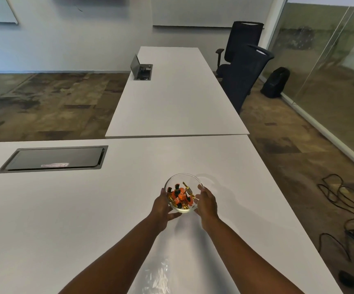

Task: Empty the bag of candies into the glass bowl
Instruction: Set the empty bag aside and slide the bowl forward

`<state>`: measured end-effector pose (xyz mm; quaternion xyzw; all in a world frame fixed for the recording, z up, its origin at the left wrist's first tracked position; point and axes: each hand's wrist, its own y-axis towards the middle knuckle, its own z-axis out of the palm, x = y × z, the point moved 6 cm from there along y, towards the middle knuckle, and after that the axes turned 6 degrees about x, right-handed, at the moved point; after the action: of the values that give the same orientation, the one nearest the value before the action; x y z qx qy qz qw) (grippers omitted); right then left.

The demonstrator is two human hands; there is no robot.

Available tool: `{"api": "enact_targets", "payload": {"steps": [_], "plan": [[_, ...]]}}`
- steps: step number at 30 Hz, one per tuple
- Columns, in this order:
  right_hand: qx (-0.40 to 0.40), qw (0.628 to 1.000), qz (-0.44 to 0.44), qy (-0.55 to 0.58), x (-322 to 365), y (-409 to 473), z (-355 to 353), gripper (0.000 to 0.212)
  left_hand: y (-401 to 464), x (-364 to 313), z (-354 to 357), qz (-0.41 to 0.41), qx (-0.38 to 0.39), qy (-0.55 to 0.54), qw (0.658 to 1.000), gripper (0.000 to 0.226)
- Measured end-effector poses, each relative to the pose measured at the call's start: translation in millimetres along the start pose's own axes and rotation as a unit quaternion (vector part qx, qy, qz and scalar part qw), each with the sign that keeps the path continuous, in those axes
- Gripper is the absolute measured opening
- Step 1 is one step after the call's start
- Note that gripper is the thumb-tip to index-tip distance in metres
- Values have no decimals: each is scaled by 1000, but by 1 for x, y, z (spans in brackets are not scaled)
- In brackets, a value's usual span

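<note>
A clear glass bowl (182, 177) rests on the white table (87, 209), holding several orange-and-black and gold wrapped candies (180, 197). My left hand (162, 205) cups the bowl's left side and my right hand (207, 201) cups its right side, fingers wrapped against the glass. A clear, crumpled plastic bag (158, 274) lies flat on the table near the front edge, between my forearms; nothing shows inside it.
A closed black cable hatch (54, 159) is set into the table at the left. A second white table (176, 92) with an open cable box (141, 70) extends ahead. Two black chairs (244, 66) stand at right. Cables (346, 200) lie on the floor.
</note>
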<state>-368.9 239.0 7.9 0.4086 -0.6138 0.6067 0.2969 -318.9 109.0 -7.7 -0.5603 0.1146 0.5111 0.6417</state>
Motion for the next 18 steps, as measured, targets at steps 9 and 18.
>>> {"api": "enact_targets", "payload": {"steps": [9,18], "plan": [[-28,999,21,-5,8,61,7,39,56,-16,4,-16,3,2,1000,48],[-52,998,42,-17,-2,86,12,39,81,-9,1,-44,-49,-4,998,46]]}}
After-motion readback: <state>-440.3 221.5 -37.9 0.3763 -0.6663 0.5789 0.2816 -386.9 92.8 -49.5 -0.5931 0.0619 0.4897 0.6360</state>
